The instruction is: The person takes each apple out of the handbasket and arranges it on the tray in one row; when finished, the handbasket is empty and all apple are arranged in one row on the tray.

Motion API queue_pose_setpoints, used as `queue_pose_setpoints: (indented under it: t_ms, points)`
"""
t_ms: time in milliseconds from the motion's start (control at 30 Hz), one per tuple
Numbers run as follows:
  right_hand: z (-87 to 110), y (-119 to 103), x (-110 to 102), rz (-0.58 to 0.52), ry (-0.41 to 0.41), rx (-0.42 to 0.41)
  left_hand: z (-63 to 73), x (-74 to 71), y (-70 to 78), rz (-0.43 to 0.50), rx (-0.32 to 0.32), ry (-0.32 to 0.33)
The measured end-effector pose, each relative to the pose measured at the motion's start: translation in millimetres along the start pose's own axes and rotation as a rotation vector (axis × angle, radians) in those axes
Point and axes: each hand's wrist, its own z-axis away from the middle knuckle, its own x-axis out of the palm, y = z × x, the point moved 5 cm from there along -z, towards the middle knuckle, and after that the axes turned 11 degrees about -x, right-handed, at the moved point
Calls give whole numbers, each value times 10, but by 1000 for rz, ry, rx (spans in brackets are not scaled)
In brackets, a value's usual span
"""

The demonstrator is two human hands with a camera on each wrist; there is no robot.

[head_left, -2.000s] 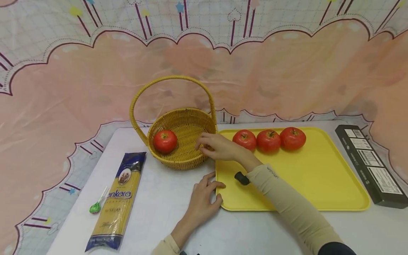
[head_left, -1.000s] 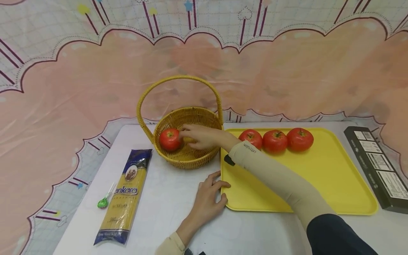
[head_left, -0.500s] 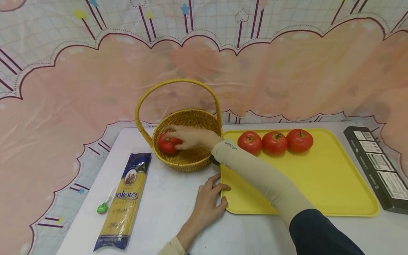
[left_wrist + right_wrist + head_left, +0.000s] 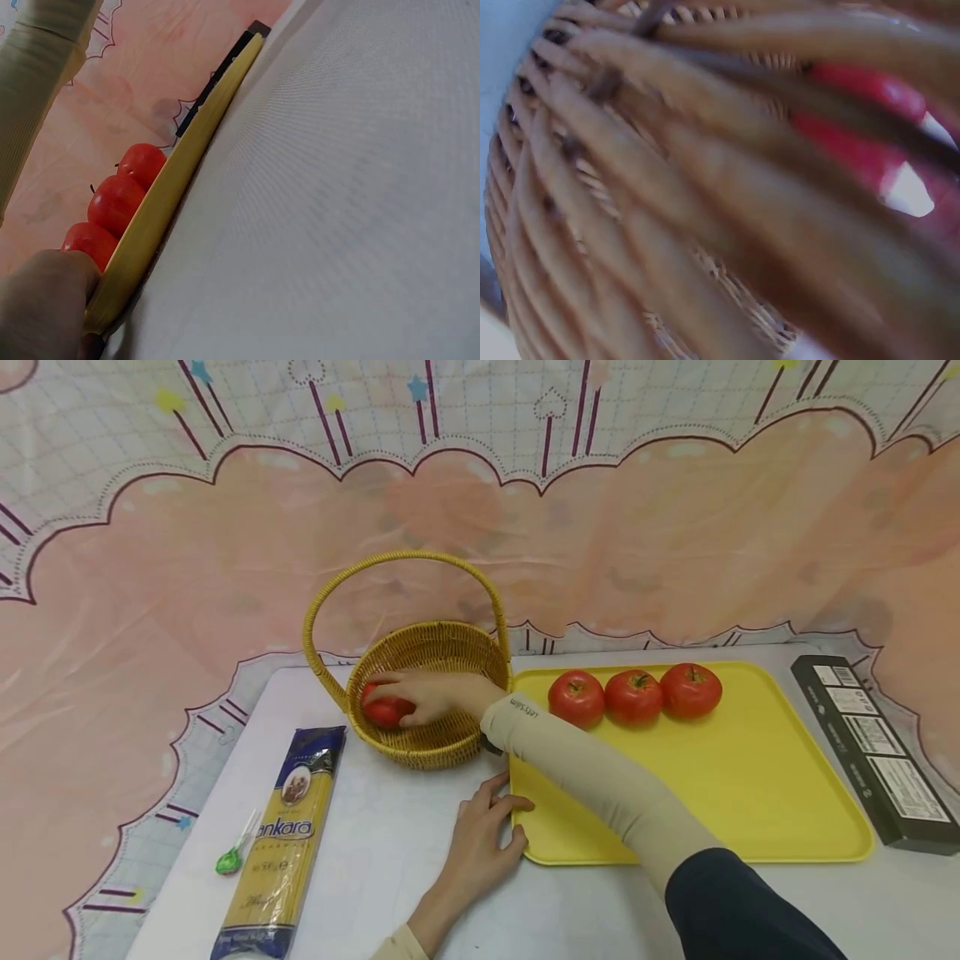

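Observation:
In the head view, my right hand [image 4: 426, 695] reaches into the yellow wicker basket [image 4: 420, 755] and grips a red tomato [image 4: 386, 713] at its left side. The fingers cover the tomato's top. The right wrist view shows the basket's weave [image 4: 630, 217] close up, with red tomato skin [image 4: 847, 146] behind it; the fingers are hidden there. My left hand [image 4: 480, 837] holds the left rim of the yellow tray [image 4: 742, 793], its fingertips bent over the edge. On the tray's far side sit three more tomatoes [image 4: 633, 697] in a row.
A pasta packet [image 4: 281, 843] lies at the left on the white table [image 4: 375, 827], with a green lollipop [image 4: 228, 861] beside it. Along the tray's right side lies a long black box [image 4: 873, 752]. The basket's tall handle [image 4: 405, 554] arches above it. A patterned cloth hangs behind.
My right hand has moved left and down inside the basket, from its right side onto the tomato, and has closed round it. The left hand stays at the tray's rim.

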Motion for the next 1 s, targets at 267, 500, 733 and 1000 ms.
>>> queue_pose_setpoints:
  t_ms: [267, 500, 733, 1000]
  points:
    - [-32, -37, 54, 40, 8, 20, -2, 0, 12, -4, 10, 3]
    - [-26, -1, 43, 3, 54, 50, 0, -22, 7, -3, -12, 3]
    - [38, 66, 19, -20, 48, 91, -4, -33, 23, -5, -30, -11]
    - [99, 135, 91, -104, 28, 124, -5, -43, 37, -4, -26, -15]
